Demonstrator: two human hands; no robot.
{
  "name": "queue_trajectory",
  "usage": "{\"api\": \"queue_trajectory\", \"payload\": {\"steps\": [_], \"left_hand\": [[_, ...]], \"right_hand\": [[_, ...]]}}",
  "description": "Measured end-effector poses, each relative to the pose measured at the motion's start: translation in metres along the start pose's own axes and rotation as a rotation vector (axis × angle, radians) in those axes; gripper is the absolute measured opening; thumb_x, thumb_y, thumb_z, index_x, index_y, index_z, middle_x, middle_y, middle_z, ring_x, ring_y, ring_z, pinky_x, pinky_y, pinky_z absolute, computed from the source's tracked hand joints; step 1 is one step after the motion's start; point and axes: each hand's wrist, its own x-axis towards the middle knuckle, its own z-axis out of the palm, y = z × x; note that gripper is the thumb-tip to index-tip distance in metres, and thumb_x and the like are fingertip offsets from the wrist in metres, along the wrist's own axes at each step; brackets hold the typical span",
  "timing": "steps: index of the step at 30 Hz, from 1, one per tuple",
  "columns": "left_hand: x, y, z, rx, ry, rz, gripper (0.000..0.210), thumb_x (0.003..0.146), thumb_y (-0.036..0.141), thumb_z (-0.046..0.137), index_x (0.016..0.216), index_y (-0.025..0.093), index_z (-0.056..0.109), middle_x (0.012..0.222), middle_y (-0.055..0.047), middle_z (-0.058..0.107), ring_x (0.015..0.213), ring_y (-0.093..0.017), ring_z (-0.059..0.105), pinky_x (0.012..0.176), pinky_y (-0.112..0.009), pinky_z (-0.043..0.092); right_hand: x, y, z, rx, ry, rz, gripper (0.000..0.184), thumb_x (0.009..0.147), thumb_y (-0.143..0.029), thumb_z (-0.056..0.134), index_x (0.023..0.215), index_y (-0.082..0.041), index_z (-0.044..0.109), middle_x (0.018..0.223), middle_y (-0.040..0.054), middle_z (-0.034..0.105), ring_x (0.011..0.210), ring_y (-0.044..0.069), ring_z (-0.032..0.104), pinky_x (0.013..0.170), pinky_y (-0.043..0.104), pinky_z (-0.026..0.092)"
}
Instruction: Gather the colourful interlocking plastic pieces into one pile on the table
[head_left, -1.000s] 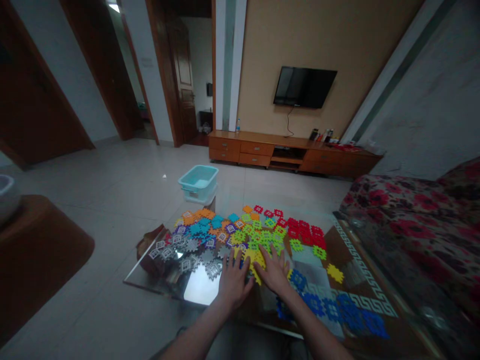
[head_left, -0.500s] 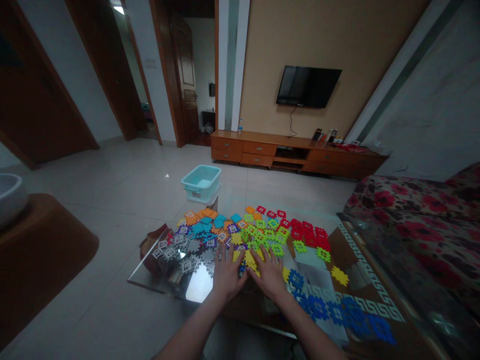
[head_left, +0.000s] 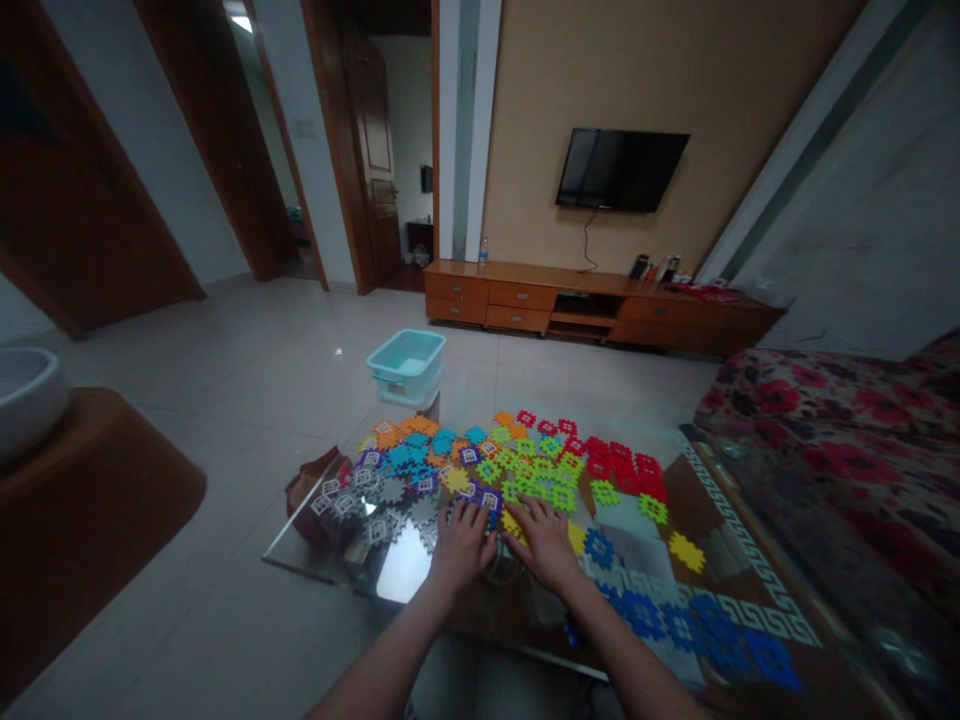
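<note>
A glass-topped table point(head_left: 420, 575) carries a wide spread of flat, notched plastic tiles point(head_left: 525, 470), loosely sorted by colour: grey ones point(head_left: 375, 500) at the left, orange and teal behind them, green in the middle, red ones point(head_left: 622, 462) toward the far right, and blue ones point(head_left: 675, 625) trailing along the near right edge. Beyond the table, on the floor, stands a pale teal tub point(head_left: 406, 362); whether anything lies in it cannot be told from here. Both hands lie flat on the tiles at the near middle of the table, fingers spread, pinching nothing. The left hand point(head_left: 461, 550) covers grey and purple tiles; the right hand point(head_left: 547, 545), just beside it, rests on the yellow tiles point(head_left: 513, 523), whose toothed edges show between the two hands.
</note>
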Motion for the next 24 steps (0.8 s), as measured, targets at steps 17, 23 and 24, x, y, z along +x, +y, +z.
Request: {"api": "queue_trajectory", "payload": {"steps": [17, 23, 24], "left_hand": [[-0.0022, 0.0016, -0.0064, -0.036, -0.034, 0.054, 0.044, 0.083, 0.048, 0.063, 0.119, 0.023, 0.058, 0.127, -0.010, 0.058, 0.123, -0.033, 0.048, 0.102, -0.051, 0.040], [-0.0026, -0.0008, -0.0013, -0.082, 0.024, 0.019, 0.046, 0.076, 0.044, 0.068, 0.116, 0.023, 0.059, 0.138, -0.012, 0.050, 0.132, -0.036, 0.040, 0.108, -0.050, 0.039], [-0.0025, -0.0008, -0.0006, -0.080, 0.026, 0.025, 0.047, 0.076, 0.044, 0.068, 0.117, 0.022, 0.059, 0.139, -0.012, 0.050, 0.134, -0.037, 0.038, 0.110, -0.051, 0.037]], "right_hand": [[0.0030, 0.0001, -0.0031, 0.014, 0.040, 0.025, 0.053, 0.091, -0.047, 0.056, 0.141, -0.029, 0.052, 0.136, 0.0120, 0.056, 0.126, 0.033, 0.047, 0.101, 0.047, 0.039], [0.0070, -0.0003, 0.0002, -0.013, 0.029, 0.042, 0.051, 0.088, -0.047, 0.056, 0.135, -0.025, 0.056, 0.156, 0.0131, 0.038, 0.142, 0.037, 0.029, 0.108, 0.056, 0.029], [0.0078, -0.0001, 0.0003, -0.019, 0.022, 0.031, 0.050, 0.089, -0.047, 0.054, 0.134, -0.024, 0.055, 0.158, 0.0123, 0.035, 0.144, 0.037, 0.026, 0.108, 0.057, 0.028]]}}
